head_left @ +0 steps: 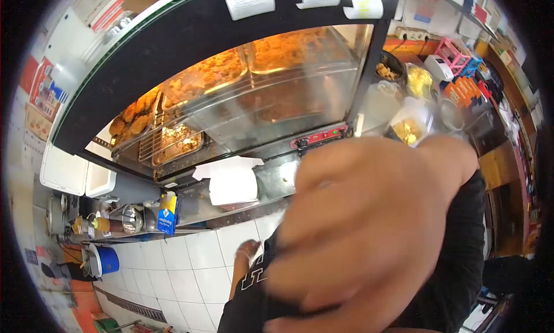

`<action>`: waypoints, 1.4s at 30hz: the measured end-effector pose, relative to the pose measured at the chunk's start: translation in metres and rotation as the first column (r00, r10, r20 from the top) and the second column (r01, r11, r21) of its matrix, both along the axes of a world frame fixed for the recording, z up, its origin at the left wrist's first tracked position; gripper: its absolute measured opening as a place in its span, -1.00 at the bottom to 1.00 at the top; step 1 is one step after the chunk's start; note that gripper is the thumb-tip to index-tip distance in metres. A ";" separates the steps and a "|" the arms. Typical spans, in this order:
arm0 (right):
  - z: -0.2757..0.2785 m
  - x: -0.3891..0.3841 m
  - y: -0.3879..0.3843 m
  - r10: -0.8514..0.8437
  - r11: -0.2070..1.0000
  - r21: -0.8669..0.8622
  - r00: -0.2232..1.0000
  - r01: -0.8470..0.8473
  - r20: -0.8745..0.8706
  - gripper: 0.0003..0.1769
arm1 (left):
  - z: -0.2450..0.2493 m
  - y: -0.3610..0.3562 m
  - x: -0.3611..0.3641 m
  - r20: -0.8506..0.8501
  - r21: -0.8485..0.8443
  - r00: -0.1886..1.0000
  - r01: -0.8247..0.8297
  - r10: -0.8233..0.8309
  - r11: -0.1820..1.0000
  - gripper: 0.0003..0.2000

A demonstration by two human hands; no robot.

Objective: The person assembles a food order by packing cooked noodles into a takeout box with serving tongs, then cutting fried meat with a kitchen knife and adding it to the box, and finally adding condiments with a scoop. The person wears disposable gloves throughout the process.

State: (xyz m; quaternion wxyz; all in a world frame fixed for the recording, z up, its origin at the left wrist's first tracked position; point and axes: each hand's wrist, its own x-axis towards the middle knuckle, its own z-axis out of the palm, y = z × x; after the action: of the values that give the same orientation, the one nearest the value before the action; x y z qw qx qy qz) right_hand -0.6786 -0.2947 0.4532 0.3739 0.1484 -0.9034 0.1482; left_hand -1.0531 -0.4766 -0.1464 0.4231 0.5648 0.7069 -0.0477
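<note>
Warmer: a big glass case (277, 96) with a black top, lit orange inside.
Chicken: fried pieces (208, 73) lie in trays inside the warmer.
Slips: white paper slips (248, 0) hang on the warmer's top edge.
Right hand: it (369, 229) is very close to the camera, in front of the warmer's lower right corner. It is blurry. A black sleeve (467, 241) covers the arm behind it.
Right fingers: bent in and pressed close together. Nothing shows in them.
Left hand: it (247, 255) is small and far below the warmer, touching a black shirt (254, 298) with white letters.
Left fingers: too small and blurry to tell if they are spread or closed.
Box: a white box (234, 183) with its lid up sits on the shelf just under the warmer, just beside the right hand and apart from it.
Carton: a blue carton (168, 213) stands below the warmer's left end.
Bucket: a blue bucket (107, 259) is far below the warmer's left end.
Cup: a clear cup (410, 128) of yellow food is just off the warmer's right side.
</note>
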 end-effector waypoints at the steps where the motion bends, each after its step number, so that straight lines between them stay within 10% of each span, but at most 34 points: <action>1: -0.016 0.002 0.008 0.029 0.984 -0.174 1.000 -0.030 -0.007 -0.76 | -0.021 -0.023 -0.009 -0.024 -0.054 1.000 -0.020 0.019 0.998 -0.69; 4: -0.089 0.025 0.027 -0.056 0.624 -0.750 0.970 0.219 0.236 -0.66 | -0.054 -0.087 -0.031 -0.083 -0.193 0.993 -0.098 0.084 0.976 -0.69; 6: -0.184 0.041 0.043 -0.172 0.588 -0.615 0.824 0.526 0.540 -0.65 | -0.056 -0.123 -0.040 -0.110 -0.270 0.985 -0.157 0.132 0.950 -0.69; 7: -0.235 0.057 0.037 -0.070 0.301 -0.687 0.734 0.662 0.676 -0.57 | -0.059 -0.135 -0.043 -0.114 -0.294 0.980 -0.189 0.162 0.937 -0.69; 11: -0.452 0.136 -0.015 -0.464 0.271 -0.145 0.261 0.952 0.847 -0.72 | -0.058 -0.119 -0.046 -0.106 -0.312 0.974 -0.226 0.202 0.923 -0.68; 14: -0.498 0.181 -0.077 -0.222 0.337 0.340 -0.276 0.878 0.935 -0.58 | -0.051 -0.067 -0.047 -0.081 -0.254 0.985 -0.170 0.154 0.952 -0.68; 17: -0.614 0.224 -0.100 0.321 0.405 0.038 -0.181 0.913 0.930 -0.35 | -0.042 -0.016 -0.049 -0.042 -0.194 0.994 -0.102 0.096 0.976 -0.68; 19: -0.601 0.235 -0.115 0.564 -0.072 0.134 -0.071 0.988 0.822 -0.43 | -0.036 0.014 -0.048 -0.027 -0.160 0.998 -0.062 0.058 0.985 -0.68; 21: -0.670 0.267 -0.129 0.298 0.346 0.111 -0.221 0.932 0.928 -0.46 | -0.032 0.040 -0.044 -0.029 -0.134 0.999 -0.022 0.018 0.991 -0.68; 24: -0.642 0.258 -0.166 0.066 -0.251 0.164 -0.152 0.954 0.986 -0.15 | -0.027 0.075 -0.043 -0.041 -0.112 0.998 0.033 -0.038 0.993 -0.68; 27: -0.633 0.246 -0.183 0.069 -0.330 0.066 -0.046 0.942 0.997 -0.18 | -0.026 0.099 -0.044 -0.059 -0.117 0.995 0.079 -0.086 0.990 -0.68; 30: -0.635 0.252 -0.189 0.221 -0.042 0.034 -0.024 0.999 0.975 -0.49 | -0.026 0.118 -0.029 -0.077 -0.136 0.987 0.131 -0.142 0.982 -0.67; 35: -0.620 0.343 -0.261 -0.019 -0.429 -0.103 0.105 0.897 0.994 -0.38 | -0.020 0.150 0.032 -0.083 -0.152 0.958 0.261 -0.275 0.953 -0.67; 37: -0.592 0.387 -0.281 0.112 -0.628 0.143 -0.093 0.765 0.989 -0.25 | -0.019 0.164 0.073 -0.070 -0.149 0.935 0.334 -0.347 0.931 -0.67; 42: -0.574 0.535 -0.296 -0.179 -0.831 -0.022 -0.230 0.555 0.957 -0.43 | -0.012 0.199 0.220 -0.013 -0.113 0.839 0.540 -0.545 0.834 -0.66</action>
State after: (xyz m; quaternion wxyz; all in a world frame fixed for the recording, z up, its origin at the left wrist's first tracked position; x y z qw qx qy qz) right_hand -0.1438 -0.5907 -0.1207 0.1396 -0.8957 -0.3066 0.2902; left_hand -0.8332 -0.2771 -0.1581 0.4054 0.7176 0.5238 -0.2151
